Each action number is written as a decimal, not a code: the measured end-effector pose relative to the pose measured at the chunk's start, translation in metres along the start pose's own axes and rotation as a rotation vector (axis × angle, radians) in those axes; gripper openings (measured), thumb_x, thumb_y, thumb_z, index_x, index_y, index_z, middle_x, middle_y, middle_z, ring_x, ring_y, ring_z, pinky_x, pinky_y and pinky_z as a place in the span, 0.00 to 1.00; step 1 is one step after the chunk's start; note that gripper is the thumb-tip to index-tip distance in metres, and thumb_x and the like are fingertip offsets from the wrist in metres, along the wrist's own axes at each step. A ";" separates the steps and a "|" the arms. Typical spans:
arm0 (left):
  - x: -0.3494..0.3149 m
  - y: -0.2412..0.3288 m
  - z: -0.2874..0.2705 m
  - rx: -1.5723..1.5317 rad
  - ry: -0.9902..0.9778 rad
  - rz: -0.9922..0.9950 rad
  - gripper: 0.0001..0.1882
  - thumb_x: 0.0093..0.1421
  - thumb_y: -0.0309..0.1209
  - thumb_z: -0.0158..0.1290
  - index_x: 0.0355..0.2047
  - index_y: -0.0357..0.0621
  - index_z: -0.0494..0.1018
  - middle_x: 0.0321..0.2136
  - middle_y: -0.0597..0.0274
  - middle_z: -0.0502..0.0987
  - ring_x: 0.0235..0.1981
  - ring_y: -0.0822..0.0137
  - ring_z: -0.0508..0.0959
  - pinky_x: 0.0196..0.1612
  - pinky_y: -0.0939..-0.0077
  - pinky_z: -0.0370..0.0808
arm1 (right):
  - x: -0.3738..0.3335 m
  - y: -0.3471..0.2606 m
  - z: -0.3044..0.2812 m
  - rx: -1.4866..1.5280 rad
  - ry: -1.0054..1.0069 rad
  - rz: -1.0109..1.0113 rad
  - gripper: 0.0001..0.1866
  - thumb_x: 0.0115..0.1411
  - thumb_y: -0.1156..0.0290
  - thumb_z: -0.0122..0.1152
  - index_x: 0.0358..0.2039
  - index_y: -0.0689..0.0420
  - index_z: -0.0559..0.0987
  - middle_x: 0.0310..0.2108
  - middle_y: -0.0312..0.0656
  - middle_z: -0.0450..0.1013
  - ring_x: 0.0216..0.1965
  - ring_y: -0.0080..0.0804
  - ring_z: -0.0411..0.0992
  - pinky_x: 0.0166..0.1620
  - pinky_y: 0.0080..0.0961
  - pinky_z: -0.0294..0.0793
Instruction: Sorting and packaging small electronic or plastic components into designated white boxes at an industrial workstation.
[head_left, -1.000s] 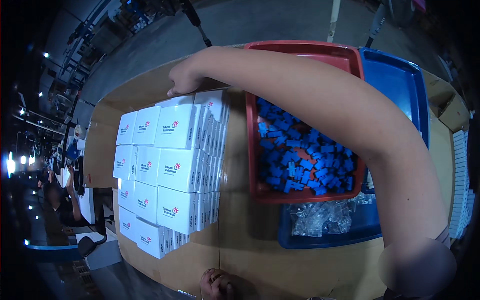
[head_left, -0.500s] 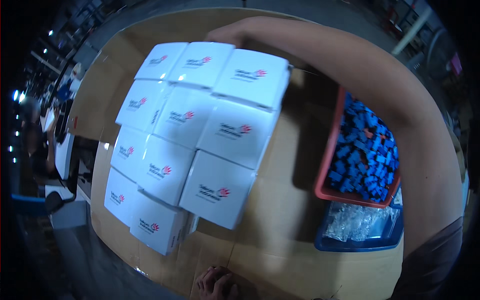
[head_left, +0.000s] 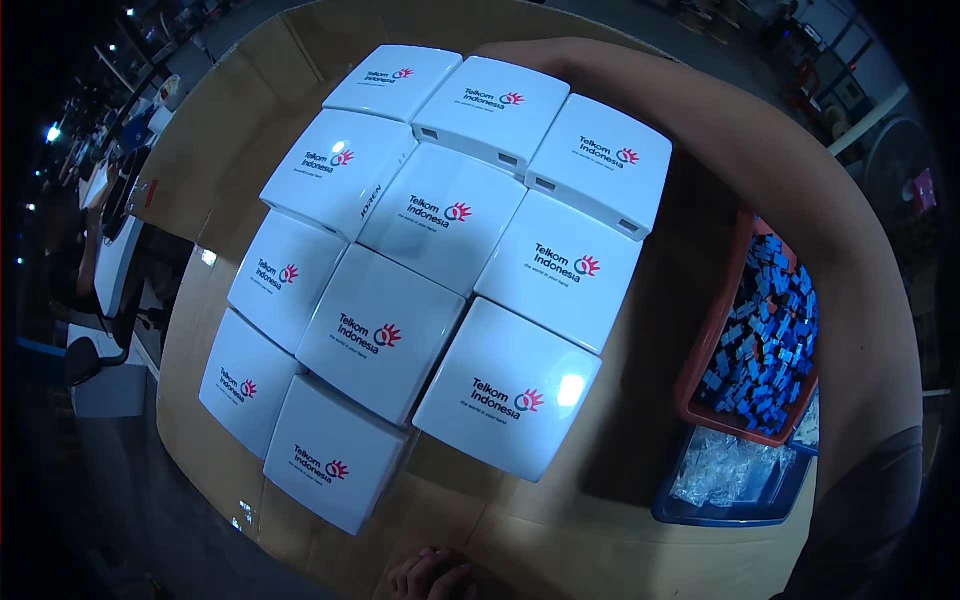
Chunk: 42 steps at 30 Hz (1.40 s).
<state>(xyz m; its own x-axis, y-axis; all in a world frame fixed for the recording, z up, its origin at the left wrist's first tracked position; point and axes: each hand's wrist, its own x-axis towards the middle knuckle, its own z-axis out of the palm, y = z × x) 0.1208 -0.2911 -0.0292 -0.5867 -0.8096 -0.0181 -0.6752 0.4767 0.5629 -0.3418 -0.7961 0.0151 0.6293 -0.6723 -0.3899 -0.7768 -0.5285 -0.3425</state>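
Several white square plastic boxes (head_left: pixel 380 335), with red and black printing on their faces and small slots along some edges, stand close together in three slanting columns. Behind the far boxes, around the white box in the middle of the top row (head_left: pixel 497 112), my right forearm (head_left: pixel 640 90) passes out of sight. That hand is hidden, so its fingers and any hold do not show. At the lower edge my left hand (head_left: pixel 432 576) rests near the cardboard surface (head_left: pixel 560 540), fingers curled in, apart from the boxes. Nothing shows in it, though its lower part is cut off.
On the right, a red bin (head_left: pixel 690 385) holds many small blue plastic pieces. Below it sits a blue tray (head_left: pixel 668 495) with clear plastic bags. Cardboard walls (head_left: pixel 230 130) rise at the far left. Beyond on the left is a cluttered work area with a chair (head_left: pixel 90 360).
The boxes have shifted right in the view and look larger, with my right hand slipping out of sight behind them. The bin and tray also sit farther right. My left hand stays low.
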 end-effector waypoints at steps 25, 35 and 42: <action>-0.001 0.000 0.001 -0.004 -0.018 -0.017 0.18 0.61 0.35 0.63 0.50 0.46 0.79 0.57 0.51 0.74 0.60 0.48 0.71 0.63 0.50 0.64 | -0.001 0.040 0.015 0.391 0.131 0.171 0.28 0.68 0.58 0.61 0.62 0.62 0.76 0.60 0.48 0.75 0.57 0.45 0.76 0.57 0.43 0.76; 0.003 0.000 0.000 -0.018 -0.007 -0.005 0.18 0.61 0.35 0.63 0.50 0.46 0.79 0.57 0.50 0.73 0.60 0.47 0.70 0.63 0.50 0.64 | -0.059 0.016 0.004 0.177 -0.032 0.348 0.27 0.63 0.56 0.63 0.52 0.68 0.81 0.46 0.52 0.81 0.46 0.39 0.79 0.42 0.41 0.81; -0.001 0.004 -0.002 0.007 0.032 0.017 0.21 0.59 0.36 0.64 0.52 0.46 0.79 0.59 0.49 0.73 0.61 0.46 0.70 0.63 0.49 0.64 | -0.089 -0.060 -0.005 -0.071 0.378 0.521 0.28 0.56 0.60 0.71 0.52 0.66 0.81 0.50 0.58 0.80 0.49 0.50 0.80 0.51 0.40 0.78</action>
<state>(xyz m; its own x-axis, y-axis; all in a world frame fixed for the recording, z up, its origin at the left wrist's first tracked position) 0.1192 -0.2892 -0.0255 -0.5834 -0.8120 0.0182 -0.6684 0.4927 0.5572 -0.3518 -0.7072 0.0748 0.1270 -0.9794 -0.1573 -0.9860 -0.1073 -0.1277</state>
